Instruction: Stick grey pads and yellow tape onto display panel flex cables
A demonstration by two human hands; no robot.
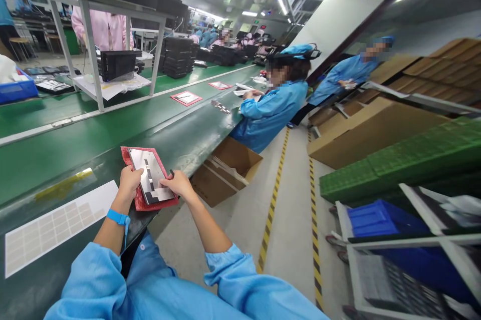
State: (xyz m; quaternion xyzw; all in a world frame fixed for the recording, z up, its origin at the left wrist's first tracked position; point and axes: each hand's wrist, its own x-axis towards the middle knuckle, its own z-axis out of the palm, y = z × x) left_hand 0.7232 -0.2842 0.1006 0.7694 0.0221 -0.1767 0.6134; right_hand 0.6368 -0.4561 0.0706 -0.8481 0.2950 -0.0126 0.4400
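Note:
A flat silver panel with a black strip down its middle and a dark lower edge lies on red bubble wrap at the edge of the green bench. My left hand is closed on the left side of the panel and the wrap, thumb on top. Over the panel's right side, my right hand is closed, with its fingertips at the silver surface. The dark end of a thin tool pokes out of the right hand; the rest is hidden by the fingers.
A white sheet of grey labels lies left of my arm. Two red-wrapped panels sit further along the line. An open cardboard box stands below the bench edge. A co-worker in blue works ahead; shelving is at right.

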